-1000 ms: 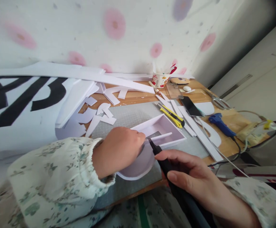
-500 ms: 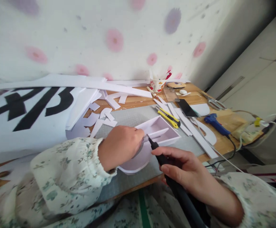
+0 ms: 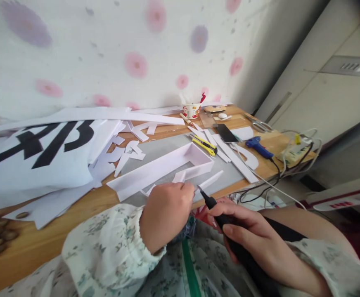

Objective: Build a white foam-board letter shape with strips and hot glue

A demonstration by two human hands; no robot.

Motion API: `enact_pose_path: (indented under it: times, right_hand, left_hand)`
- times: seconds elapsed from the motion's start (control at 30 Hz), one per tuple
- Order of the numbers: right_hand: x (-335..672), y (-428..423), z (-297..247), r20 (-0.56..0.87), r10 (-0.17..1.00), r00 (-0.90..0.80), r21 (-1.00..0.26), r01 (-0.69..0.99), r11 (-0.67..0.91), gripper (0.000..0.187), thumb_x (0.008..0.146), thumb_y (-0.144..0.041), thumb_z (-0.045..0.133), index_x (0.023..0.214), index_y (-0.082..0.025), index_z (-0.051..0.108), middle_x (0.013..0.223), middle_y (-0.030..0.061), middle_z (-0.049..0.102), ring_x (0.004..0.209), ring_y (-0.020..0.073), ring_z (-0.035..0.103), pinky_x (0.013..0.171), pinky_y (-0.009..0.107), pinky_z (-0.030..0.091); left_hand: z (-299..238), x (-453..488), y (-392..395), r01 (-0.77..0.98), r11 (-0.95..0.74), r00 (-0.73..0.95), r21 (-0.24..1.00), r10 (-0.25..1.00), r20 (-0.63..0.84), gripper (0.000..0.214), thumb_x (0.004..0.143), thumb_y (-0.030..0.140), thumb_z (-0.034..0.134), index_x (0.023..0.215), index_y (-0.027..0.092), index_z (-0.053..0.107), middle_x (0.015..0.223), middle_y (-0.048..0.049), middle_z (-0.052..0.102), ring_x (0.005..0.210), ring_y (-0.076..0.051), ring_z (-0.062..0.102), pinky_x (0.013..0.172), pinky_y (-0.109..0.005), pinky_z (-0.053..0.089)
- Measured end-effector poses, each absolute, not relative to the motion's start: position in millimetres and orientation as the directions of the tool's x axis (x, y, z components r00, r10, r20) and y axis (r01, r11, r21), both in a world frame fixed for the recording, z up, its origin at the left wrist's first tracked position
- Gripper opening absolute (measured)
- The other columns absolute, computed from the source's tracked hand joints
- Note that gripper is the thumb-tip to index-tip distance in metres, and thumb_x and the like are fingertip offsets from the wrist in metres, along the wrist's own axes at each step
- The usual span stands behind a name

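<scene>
My left hand (image 3: 170, 212) is closed, knuckles up, at the front edge of the table; whatever its fingertips pinch is hidden beneath it. In my right hand (image 3: 245, 231) is a thick black pen-shaped tool (image 3: 211, 202) with a thin pointed tip, gripped like a pen. Its tip is close to the left fingers; contact cannot be made out. Just beyond the left hand, a white foam-board frame (image 3: 198, 166) with upright walls lies on the grey cutting mat (image 3: 164, 145). A narrow white strip (image 3: 211, 179) sits beside the frame, close to the tool tip.
Yellow utility knives (image 3: 205, 146), a phone (image 3: 227, 133), a blue glue gun (image 3: 259, 147) with its cable and scissors (image 3: 259, 123) lie to the right. White offcuts (image 3: 130, 154) and a sheet with black lettering (image 3: 43, 181) cover the left. A paper cup (image 3: 191, 110) stands behind.
Both hands have come nearer the table's front edge, away from the white frame's inside. The frame now appears turned, with a long wall reaching left. My view has shifted right.
</scene>
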State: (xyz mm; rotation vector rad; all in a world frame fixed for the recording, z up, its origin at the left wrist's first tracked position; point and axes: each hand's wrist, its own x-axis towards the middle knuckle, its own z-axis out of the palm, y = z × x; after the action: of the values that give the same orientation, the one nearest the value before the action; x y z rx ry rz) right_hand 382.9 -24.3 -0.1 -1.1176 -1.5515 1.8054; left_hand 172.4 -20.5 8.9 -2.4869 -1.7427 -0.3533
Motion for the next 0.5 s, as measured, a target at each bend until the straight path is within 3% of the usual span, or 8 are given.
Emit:
enact_pose_path:
  times: [0.13, 0.27, 0.4, 0.5]
  right_hand:
    - [386, -24, -13, -0.235, 0.808, -0.539, -0.97, 0.081, -0.229, 0.031, 0.086, -0.043, 0.06, 0.109, -0.025, 0.07, 0.08, 0.0035, 0.064, 0.051, 0.0119, 0.053, 0.043, 0.023, 0.045]
    - [389, -18, -20, -0.192, 0.822, -0.536, -0.98, 0.154, -0.129, 0.035, 0.089, -0.04, 0.057, 0.119, -0.025, 0.069, 0.085, 0.0048, 0.068, 0.055, 0.012, 0.055, 0.047, 0.022, 0.047]
    - [390, -18, -25, -0.191, 0.842, -0.505, -0.979, 0.157, -0.129, 0.051, 0.09, -0.038, 0.058, 0.139, -0.029, 0.052, 0.087, 0.0035, 0.069, 0.052, 0.0093, 0.052, 0.046, 0.02, 0.046]
    - [390, -20, -27, -0.143, 0.855, -0.498, -0.984, 0.163, -0.07, 0.055, 0.091, -0.036, 0.056, 0.145, -0.027, 0.045, 0.081, 0.0026, 0.068, 0.049, 0.0091, 0.05, 0.044, 0.019, 0.045]
  left_hand:
    - [-4, 182, -23, 0.947, -0.322, 0.313, 0.012, 0.929, 0.195, 0.02, 0.092, 0.017, 0.047, 0.074, 0.019, 0.054, 0.064, -0.0026, 0.063, 0.061, -0.021, 0.063, 0.052, -0.031, 0.037]
    - [-10, 187, -23, 0.958, -0.285, 0.285, -0.022, 0.946, 0.157, 0.023, 0.094, 0.017, 0.042, 0.075, 0.018, 0.055, 0.065, -0.0047, 0.064, 0.064, -0.022, 0.066, 0.052, -0.031, 0.04]
    - [-9, 189, -23, 0.965, -0.261, 0.262, -0.02, 0.958, 0.113, 0.024, 0.095, 0.018, 0.041, 0.076, 0.017, 0.056, 0.067, -0.0063, 0.066, 0.064, -0.023, 0.067, 0.051, -0.031, 0.04]
    - [-7, 189, -22, 0.966, -0.258, 0.259, -0.022, 0.961, 0.091, 0.024, 0.095, 0.019, 0.041, 0.077, 0.017, 0.057, 0.067, -0.007, 0.067, 0.064, -0.022, 0.067, 0.051, -0.03, 0.041]
